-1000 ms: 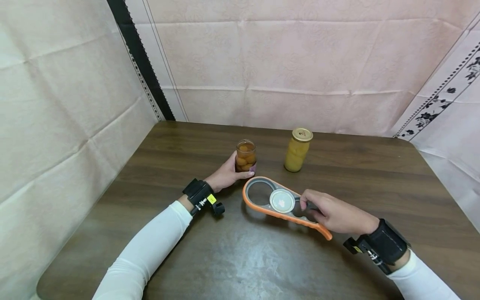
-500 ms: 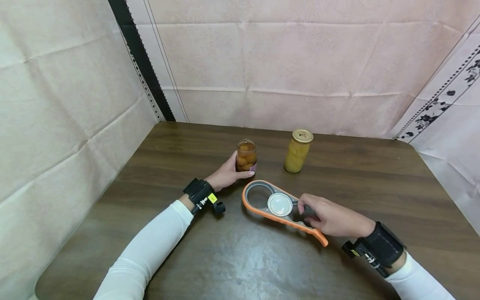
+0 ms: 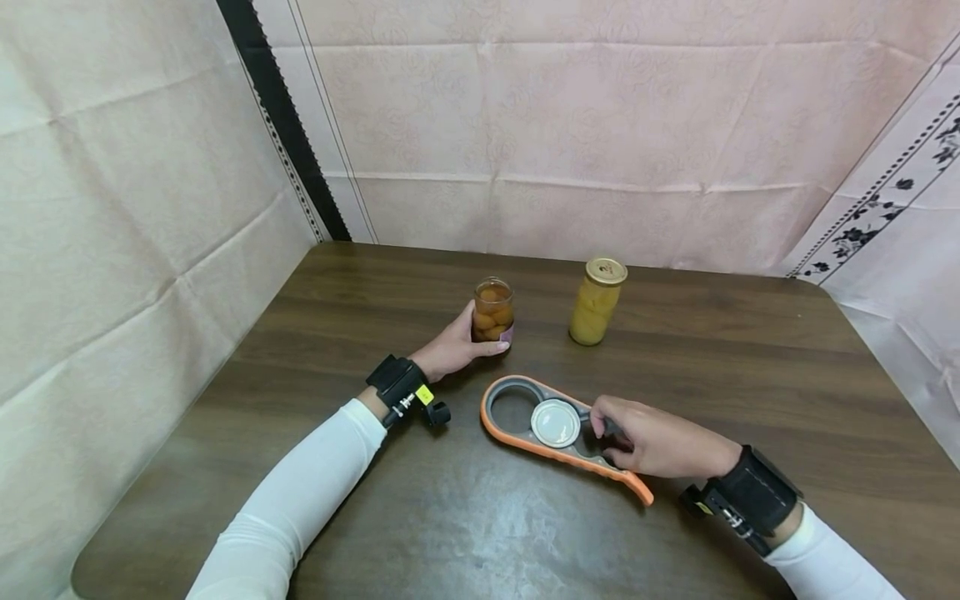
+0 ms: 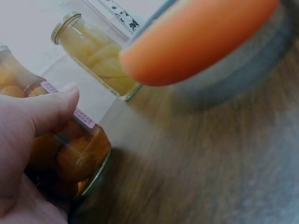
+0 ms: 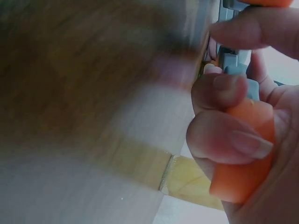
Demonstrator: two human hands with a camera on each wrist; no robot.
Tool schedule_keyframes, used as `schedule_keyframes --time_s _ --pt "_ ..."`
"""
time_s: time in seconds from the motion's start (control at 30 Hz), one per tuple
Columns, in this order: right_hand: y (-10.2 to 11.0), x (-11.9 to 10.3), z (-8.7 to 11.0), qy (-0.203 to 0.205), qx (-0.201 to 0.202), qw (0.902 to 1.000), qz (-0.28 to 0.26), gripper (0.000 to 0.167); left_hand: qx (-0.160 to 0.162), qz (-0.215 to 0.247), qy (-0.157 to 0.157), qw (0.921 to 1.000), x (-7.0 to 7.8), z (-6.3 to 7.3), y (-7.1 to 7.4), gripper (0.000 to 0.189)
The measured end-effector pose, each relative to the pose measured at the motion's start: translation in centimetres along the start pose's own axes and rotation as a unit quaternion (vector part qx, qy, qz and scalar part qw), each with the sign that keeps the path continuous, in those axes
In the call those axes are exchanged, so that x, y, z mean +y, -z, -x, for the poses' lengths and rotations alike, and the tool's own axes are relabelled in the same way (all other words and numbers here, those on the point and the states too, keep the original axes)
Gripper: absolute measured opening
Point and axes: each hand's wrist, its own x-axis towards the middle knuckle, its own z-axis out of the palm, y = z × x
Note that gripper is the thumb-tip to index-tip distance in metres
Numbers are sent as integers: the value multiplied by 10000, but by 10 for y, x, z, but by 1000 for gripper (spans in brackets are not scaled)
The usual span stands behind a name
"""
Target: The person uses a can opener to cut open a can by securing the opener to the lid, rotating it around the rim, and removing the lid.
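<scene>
One left hand (image 3: pixel 456 344): wrapped round the lower part of the open jar (image 3: pixel 493 310), thumb across the near side over a pinkish label (image 4: pixel 86 117), the other fingers mostly hidden.
Open jar: upright on the table (image 3: pixel 450 517), within the left hand's grasp; mouth uncovered, round orange fruit (image 4: pixel 77 161) in liquid inside.
Right hand (image 3: pixel 652 439): fingers curled on the near end of the orange-and-grey opener (image 3: pixel 555 455); the right wrist view shows two of them folded over the orange handle (image 5: pixel 247 179), which lies against the palm.
Orange-and-grey opener: reaches from the right hand toward the left, its wide ring (image 3: pixel 491 406) nearer the person than the open jar and apart from it.
Pale disc (image 3: pixel 555 423): seated in the opener, between the wide ring and the right hand's fingertips.
Closed jar (image 3: pixel 595 310): beyond both hands, touched by neither, right of the open jar; yellow pieces inside, gold lid (image 3: pixel 606 269) on.
Cloth (image 3: pixel 600 125): pale and creased, hanging behind the table.
</scene>
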Motion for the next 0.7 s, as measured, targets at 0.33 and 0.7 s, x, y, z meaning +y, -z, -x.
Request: schedule_keyframes --time_s 0.33,0.7 --pt "-4 4 -1 -83 0 9996 262 37 -101 43 0 9999 -2 -1 1 82" --pt "-5 2 -1 -130 170 9973 700 42 -134 31 33 9999 -2 -2 2 84"
